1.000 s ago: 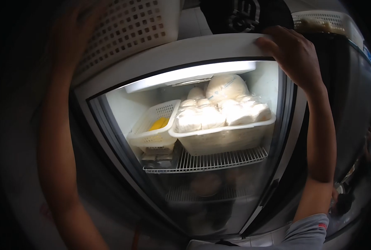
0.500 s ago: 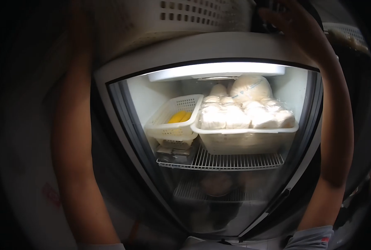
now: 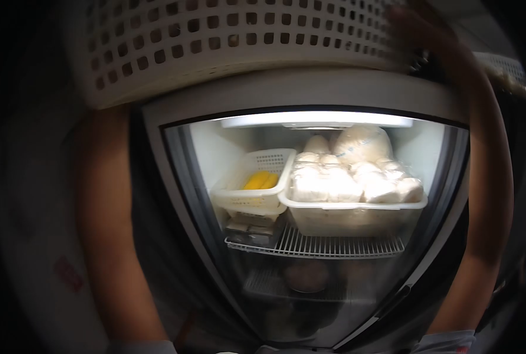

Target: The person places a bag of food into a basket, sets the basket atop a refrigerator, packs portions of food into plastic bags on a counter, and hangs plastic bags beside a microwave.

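A large white perforated basket (image 3: 239,38) is tilted over the top edge of a lit glass-door fridge (image 3: 328,88). My left forearm rises behind the basket's left end, which hides my left hand and its fingers. At the basket's right end is my right hand (image 3: 419,29), blurred, with its fingers against the perforated side. Behind the glass, a white tub (image 3: 357,215) holds several pale wrapped bundles (image 3: 333,180). Beside it a smaller white basket (image 3: 248,197) contains something yellow (image 3: 261,180).
A wire shelf (image 3: 339,246) supports the tub, with dark packages (image 3: 251,231) under the smaller basket. Dim round shapes (image 3: 306,275) show lower behind the glass. Another pale basket (image 3: 505,66) stands at the upper right, beyond my right arm.
The large basket has moved right and lower in view, across the fridge top. My right hand has left the fridge's top edge and reached the basket's right end. My left hand has become hidden.
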`<action>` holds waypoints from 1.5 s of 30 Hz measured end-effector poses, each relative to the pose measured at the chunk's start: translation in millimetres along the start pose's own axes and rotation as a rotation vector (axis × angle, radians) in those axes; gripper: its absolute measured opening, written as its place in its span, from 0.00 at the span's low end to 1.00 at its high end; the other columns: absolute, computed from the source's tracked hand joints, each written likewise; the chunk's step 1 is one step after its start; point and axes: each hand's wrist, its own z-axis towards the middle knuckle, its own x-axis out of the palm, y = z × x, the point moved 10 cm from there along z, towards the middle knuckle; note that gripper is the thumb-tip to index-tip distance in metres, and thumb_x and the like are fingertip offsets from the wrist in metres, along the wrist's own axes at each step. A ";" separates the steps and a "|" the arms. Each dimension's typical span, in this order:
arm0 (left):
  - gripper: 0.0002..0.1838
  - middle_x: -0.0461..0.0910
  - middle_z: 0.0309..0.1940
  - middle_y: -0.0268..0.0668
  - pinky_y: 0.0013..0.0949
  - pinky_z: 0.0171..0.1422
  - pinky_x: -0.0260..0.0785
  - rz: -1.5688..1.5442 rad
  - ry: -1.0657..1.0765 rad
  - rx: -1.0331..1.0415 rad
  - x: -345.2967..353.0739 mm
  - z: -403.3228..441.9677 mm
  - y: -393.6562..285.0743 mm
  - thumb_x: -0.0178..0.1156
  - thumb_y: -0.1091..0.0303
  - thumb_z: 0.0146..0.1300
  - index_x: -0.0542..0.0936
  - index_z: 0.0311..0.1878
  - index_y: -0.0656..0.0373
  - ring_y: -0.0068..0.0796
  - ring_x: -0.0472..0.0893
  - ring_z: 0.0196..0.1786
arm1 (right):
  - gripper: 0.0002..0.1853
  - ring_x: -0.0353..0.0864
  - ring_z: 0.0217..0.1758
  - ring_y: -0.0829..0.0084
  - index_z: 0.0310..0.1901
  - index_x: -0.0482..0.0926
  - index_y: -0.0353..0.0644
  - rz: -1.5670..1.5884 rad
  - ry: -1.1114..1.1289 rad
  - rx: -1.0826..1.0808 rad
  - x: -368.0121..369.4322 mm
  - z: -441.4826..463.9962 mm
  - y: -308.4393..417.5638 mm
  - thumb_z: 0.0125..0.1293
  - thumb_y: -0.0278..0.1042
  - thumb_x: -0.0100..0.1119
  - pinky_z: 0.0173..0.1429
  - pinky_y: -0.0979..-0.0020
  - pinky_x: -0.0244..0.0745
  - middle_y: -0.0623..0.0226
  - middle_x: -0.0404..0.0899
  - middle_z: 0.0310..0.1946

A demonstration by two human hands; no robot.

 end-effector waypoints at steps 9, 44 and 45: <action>0.26 0.64 0.60 0.42 0.33 0.66 0.52 -0.537 0.127 -0.528 -4.5 -7.5 35.5 0.43 0.52 0.67 0.65 0.62 0.59 0.36 0.63 0.63 | 0.33 0.77 0.43 0.73 0.56 0.69 0.36 -0.343 -0.123 -0.111 -14.3 47.4 -48.7 0.59 0.58 0.54 0.49 0.71 0.71 0.61 0.78 0.40; 0.34 0.66 0.61 0.40 0.37 0.67 0.56 -0.014 0.502 0.383 87.0 -41.4 -135.0 0.64 0.59 0.53 0.63 0.64 0.50 0.38 0.64 0.65 | 0.12 0.80 0.38 0.72 0.47 0.77 0.51 -0.925 -0.186 -0.116 -41.1 -45.5 -41.3 0.63 0.39 0.52 0.39 0.70 0.75 0.68 0.78 0.38; 0.37 0.66 0.61 0.40 0.38 0.67 0.57 -0.005 0.508 0.362 90.0 -41.1 -133.6 0.65 0.59 0.51 0.63 0.65 0.48 0.38 0.65 0.64 | 0.15 0.80 0.39 0.69 0.44 0.79 0.48 -0.788 -0.183 0.187 -56.5 -38.8 -65.7 0.64 0.46 0.50 0.44 0.66 0.73 0.65 0.80 0.36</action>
